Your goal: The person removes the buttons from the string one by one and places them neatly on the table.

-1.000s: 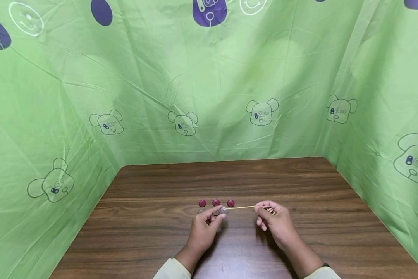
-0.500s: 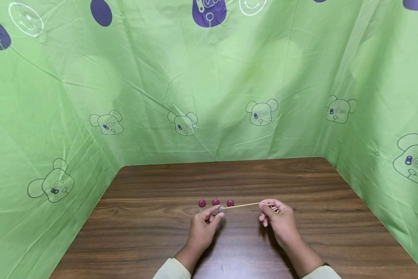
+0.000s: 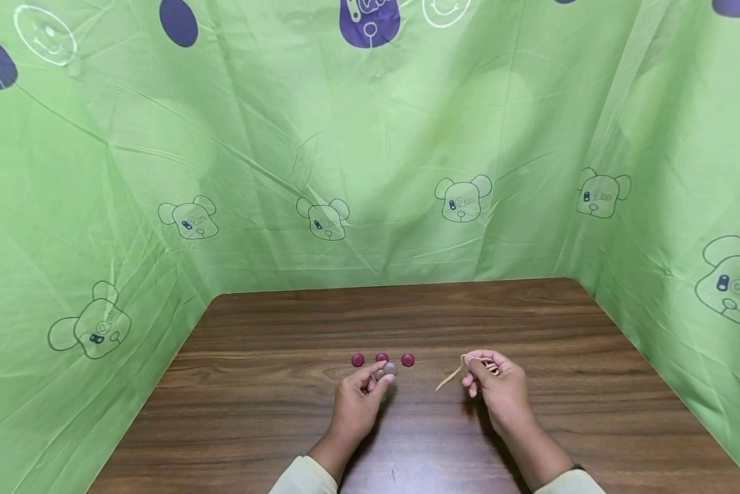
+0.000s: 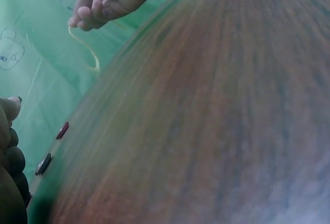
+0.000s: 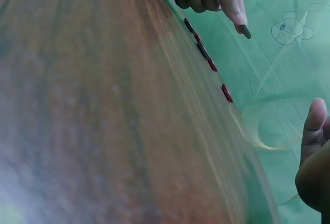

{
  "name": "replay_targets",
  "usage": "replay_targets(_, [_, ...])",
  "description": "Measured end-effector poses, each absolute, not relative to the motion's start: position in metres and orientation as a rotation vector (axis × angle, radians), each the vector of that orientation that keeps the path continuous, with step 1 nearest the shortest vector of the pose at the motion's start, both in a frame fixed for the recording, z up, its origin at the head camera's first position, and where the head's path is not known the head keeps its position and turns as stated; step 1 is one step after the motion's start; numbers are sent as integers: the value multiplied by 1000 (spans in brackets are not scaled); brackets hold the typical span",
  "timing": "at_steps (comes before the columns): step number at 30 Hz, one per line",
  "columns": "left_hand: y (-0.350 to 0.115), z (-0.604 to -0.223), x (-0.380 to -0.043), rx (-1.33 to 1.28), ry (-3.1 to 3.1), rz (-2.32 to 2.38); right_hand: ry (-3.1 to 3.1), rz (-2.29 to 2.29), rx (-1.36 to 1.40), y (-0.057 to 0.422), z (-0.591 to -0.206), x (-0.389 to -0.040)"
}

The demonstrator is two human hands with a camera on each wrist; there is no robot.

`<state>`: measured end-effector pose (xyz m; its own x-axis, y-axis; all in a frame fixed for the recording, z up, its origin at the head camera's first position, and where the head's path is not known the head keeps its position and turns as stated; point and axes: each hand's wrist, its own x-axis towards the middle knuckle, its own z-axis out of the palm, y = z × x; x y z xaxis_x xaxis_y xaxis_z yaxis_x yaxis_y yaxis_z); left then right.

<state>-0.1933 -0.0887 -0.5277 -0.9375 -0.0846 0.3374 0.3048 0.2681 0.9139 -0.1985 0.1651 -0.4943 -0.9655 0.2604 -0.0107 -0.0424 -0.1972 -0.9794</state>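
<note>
My left hand (image 3: 355, 405) pinches a round grey button (image 3: 391, 369) between thumb and fingertips, raised over the table in the right wrist view. Another grey button (image 3: 379, 374) lies close behind it, partly covered by the fingers. My right hand (image 3: 498, 384) pinches a thin yellow cord (image 3: 450, 379), whose loose end dangles toward the left, apart from the held button. More of the cord is bunched in the right palm. Three dark red buttons lie in a row just beyond the left hand; the rightmost red button (image 3: 408, 360) stands out fully.
The brown wood-grain table (image 3: 271, 329) has rounded far corners. A green printed cloth (image 3: 382, 254) hangs around its back and sides. In the right wrist view, a dark button (image 5: 189, 25) lies on the table below the left hand.
The cord ran taut from the grey button to the right hand; now its end is off the button and hangs slack. My right hand has drawn a little to the right.
</note>
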Motion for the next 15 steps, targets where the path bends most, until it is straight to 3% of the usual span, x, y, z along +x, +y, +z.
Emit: replay_targets(15, [-81,-534,-206,-219,-2309,-1661,-1850,2276,-239,164,-494,-197])
